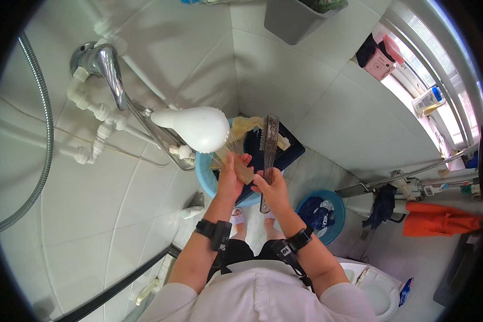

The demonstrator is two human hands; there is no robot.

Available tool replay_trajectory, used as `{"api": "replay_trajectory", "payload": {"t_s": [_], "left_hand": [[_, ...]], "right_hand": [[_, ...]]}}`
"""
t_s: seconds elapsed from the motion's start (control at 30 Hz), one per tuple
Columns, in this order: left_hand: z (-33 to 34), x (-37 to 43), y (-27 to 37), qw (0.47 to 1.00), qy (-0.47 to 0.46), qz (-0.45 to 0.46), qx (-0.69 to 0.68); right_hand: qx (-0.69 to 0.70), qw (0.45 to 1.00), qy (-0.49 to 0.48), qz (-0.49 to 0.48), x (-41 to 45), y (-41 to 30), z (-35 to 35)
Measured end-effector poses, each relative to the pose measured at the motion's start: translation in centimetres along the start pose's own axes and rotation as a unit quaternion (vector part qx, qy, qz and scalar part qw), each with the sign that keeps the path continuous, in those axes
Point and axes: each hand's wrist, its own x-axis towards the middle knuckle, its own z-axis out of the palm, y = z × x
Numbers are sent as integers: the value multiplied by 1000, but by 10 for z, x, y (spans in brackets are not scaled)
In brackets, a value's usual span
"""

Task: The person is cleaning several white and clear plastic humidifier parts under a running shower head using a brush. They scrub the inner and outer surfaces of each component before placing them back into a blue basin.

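Observation:
My left hand (pixel 232 177) holds a translucent yellowish bar, probably soap (pixel 243 171), under water from a white shower head (pixel 201 129). In my right hand (pixel 272 187) is a long, dark-handled scrubbing brush (pixel 269 141), upright in the picture, its bristles facing left. The right thumb is close to the bar's lower end; whether they touch is unclear. Beneath both hands lies a dark blue board or tray (pixel 292 151) across a light blue basin (pixel 204 177). Yellowish cloth or netting (pixel 245 125) shows at the basin's far edge.
A chrome mixer tap (pixel 110 68) and white pipes line the left wall. On the floor at right stands a blue basin (pixel 338 225) with dark clothes. A toilet (pixel 376 290) is at lower right, an orange cloth (pixel 438 219) hangs beyond, and a grey bin (pixel 290 24) is above.

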Motion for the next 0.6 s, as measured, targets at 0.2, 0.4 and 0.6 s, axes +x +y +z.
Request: {"api": "replay_trajectory", "payload": {"t_s": [0.2,0.4,0.6], "left_hand": [[15,-16,-22,998,-17,38,-41],[3,-31,-34,996,-77,-31,-26],[-11,-37,-22,991,-56,-43,-114]], "right_hand": [[-44,996,-9,79,-1,-7,-2],[7,998,3,63,10,3,-22],[-38,998,2,51,14,-14,-39]]}}
